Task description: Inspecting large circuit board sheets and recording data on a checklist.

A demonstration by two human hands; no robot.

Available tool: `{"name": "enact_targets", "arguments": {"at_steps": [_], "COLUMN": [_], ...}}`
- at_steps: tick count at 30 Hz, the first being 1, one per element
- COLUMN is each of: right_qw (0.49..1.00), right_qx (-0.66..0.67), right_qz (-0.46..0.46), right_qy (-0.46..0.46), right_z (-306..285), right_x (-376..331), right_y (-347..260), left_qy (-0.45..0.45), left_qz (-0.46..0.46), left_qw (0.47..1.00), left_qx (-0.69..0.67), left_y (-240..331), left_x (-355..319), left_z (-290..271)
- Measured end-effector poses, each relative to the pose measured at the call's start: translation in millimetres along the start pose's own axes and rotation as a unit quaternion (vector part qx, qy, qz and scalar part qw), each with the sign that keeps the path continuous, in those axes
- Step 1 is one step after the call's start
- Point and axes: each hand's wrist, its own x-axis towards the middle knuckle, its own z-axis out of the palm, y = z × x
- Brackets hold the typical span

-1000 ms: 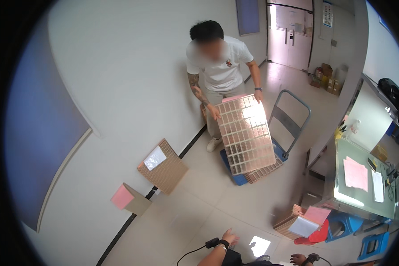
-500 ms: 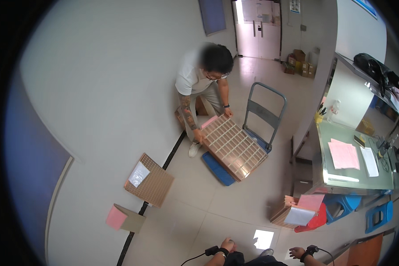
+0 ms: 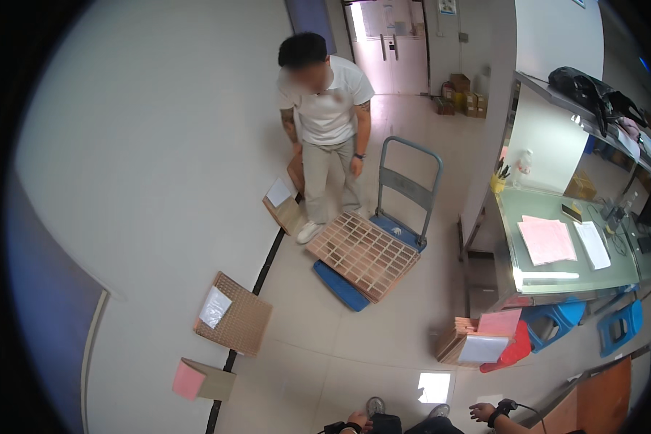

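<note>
My left hand (image 3: pixel 359 419) hangs low at the bottom edge, beside my dark trousers, with loosely bent fingers and nothing seen in it. To the right, my right hand (image 3: pixel 482 412) is held out empty with its fingers apart. Both wrists wear a dark strap with a small device. Ahead, wooden grid panels (image 3: pixel 365 253) lie stacked on a blue platform trolley (image 3: pixel 340 286) with a grey handle (image 3: pixel 410 189). Behind them a person in a white shirt (image 3: pixel 333 101) stands with the visible hand hanging free of the panels.
Boards lean on the left wall: a perforated board (image 3: pixel 233 315), a pink-papered board (image 3: pixel 202 379) and a smaller board (image 3: pixel 283 206). On the right, a bundle of boards (image 3: pixel 459 340) stands beside a red stool (image 3: pixel 510 351), blue stools (image 3: pixel 555 325) and a glass-topped desk (image 3: pixel 542 204).
The other person has straightened up and let go of the grid panel, which now lies flatter on the trolley. A board behind it has come into sight. My left hand has dropped lower.
</note>
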Motion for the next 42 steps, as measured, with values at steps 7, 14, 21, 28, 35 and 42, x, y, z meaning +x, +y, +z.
{"name": "enact_targets", "arguments": {"at_steps": [7, 14, 21, 28, 35, 42], "right_qw": [1.000, 0.997, 0.997, 1.000, 0.989, 0.954], "right_qx": [0.003, 0.064, 0.062, -0.008, 0.028, 0.222], "right_qz": [0.014, -0.014, -0.038, 0.000, -0.074, 0.001], "right_qy": [-0.008, -0.049, -0.026, 0.001, 0.123, 0.200], "right_z": [3.8, 4.4, 1.8, 20.6, 42.8, 87.7], "right_x": [3.0, 45.7, 44.6, 7.8, -4.5, -76.6], "right_y": [4.0, 24.5, 36.9, 7.4, 11.1, 91.8], "left_qy": [-0.026, -0.036, -0.006, -0.018, -0.086, -0.244], "left_qz": [-0.010, 0.014, 0.005, -0.001, 0.088, 0.145], "left_qw": [0.997, 0.998, 1.000, 1.000, 0.941, 0.735], "left_qx": [-0.066, -0.045, 0.011, -0.020, 0.316, 0.616], "left_y": [-5.1, -18.6, 28.7, 42.8, 26.8, 65.9], "left_x": [15.3, 41.7, -24.5, -68.1, -37.7, 55.2], "left_z": [-6.7, -13.9, 10.8, 6.2, -6.6, -13.2]}}
